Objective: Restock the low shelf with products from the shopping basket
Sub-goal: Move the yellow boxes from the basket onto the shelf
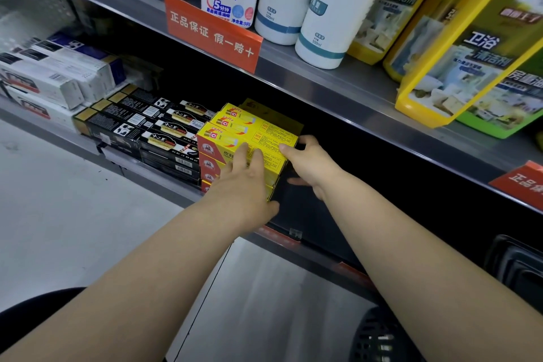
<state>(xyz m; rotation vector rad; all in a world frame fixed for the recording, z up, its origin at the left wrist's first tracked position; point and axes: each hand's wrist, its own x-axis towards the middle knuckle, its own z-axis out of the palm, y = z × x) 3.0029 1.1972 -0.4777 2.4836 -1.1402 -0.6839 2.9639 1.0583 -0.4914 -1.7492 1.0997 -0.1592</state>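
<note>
Left hand (pixel 245 182) lies flat on yellow boxes (pixel 264 132); right hand (pixel 311 169), spread wide, apparently presses their side.

Soft, even store light; wide-angle bend at the edges.
The low shelf (pixel 293 209) at centre right sinks into black shadow beneath the upper shelf (pixel 323 79); yellow bottles (pixel 470 53) at upper right and white boxes (pixel 44 79) at upper left look smeared and stretched.
</note>
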